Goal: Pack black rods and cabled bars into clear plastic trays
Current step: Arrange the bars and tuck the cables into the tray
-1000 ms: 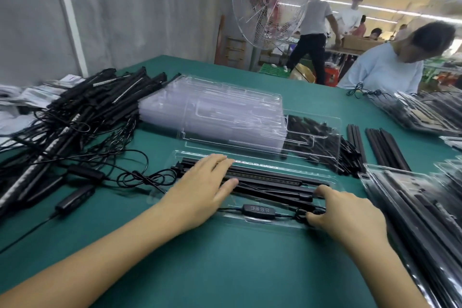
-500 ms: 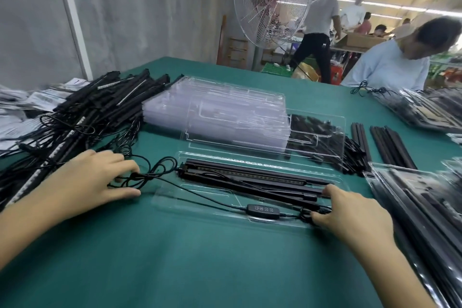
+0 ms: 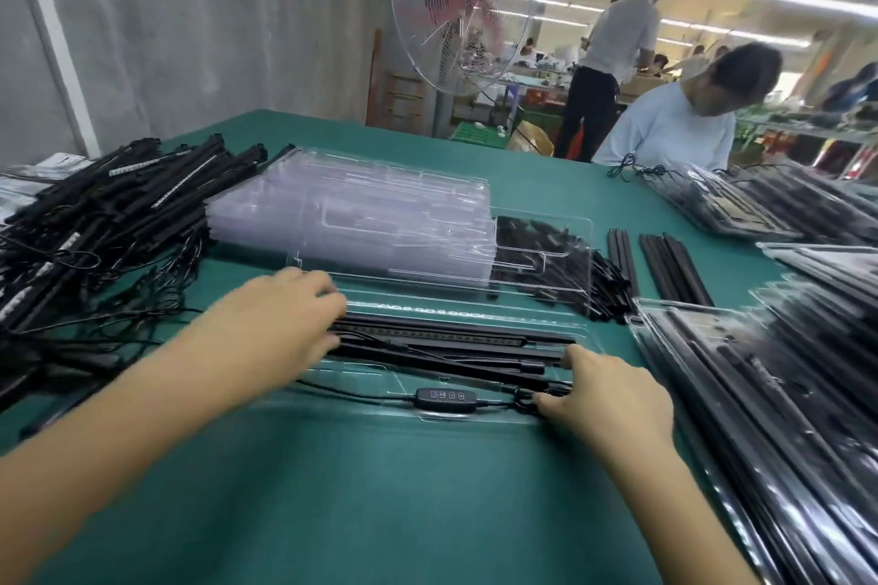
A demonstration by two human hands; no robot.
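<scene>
Right now the tray (image 3: 475, 420) sits on the green tabletop (image 3: 380, 504) just in front of the person. Several bars (image 3: 451, 340) lie lengthwise in it, and a cable (image 3: 351, 392) runs along its near side to a small controller (image 3: 446, 397).

The left hand (image 3: 280, 328) is over the bars' left ends w/ fingers bent down toward them. It's motion-blurred and covers that end, so whether its grip is closed on anything can't be told. The right hand (image 3: 613, 394) is at the tray's right end, thumb against the bars' tips and curled fingers touching a cable loop, so its grip is closed across the bars' ends. Whatever is under the palm is hidden.

The tray is clear, so its far rim is hard to trace vs. the stack (image 3: 351, 223) of empty trays just behind it. A loose tray (image 3: 570, 228) leans off the stack's right side over some black parts too dim to make out. Right of that, rods (image 3: 674, 271) lie in two groups on the tabletop.

At left is a tangled pile (image 3: 95, 223) of cabled bars, cut off by the frame edge. At right, packed trays (image 3: 760, 394) overlap each other, smeared w/ blur and glare, and run out of frame at the right and bottom.

Across the tabletop a worker (image 3: 665, 138) in a white tee bends forward, lower body hidden by the tabletop edge. A big fan (image 3: 456, 10) stands behind, its top cut off. Other people in the bkgd are too small to read.
</scene>
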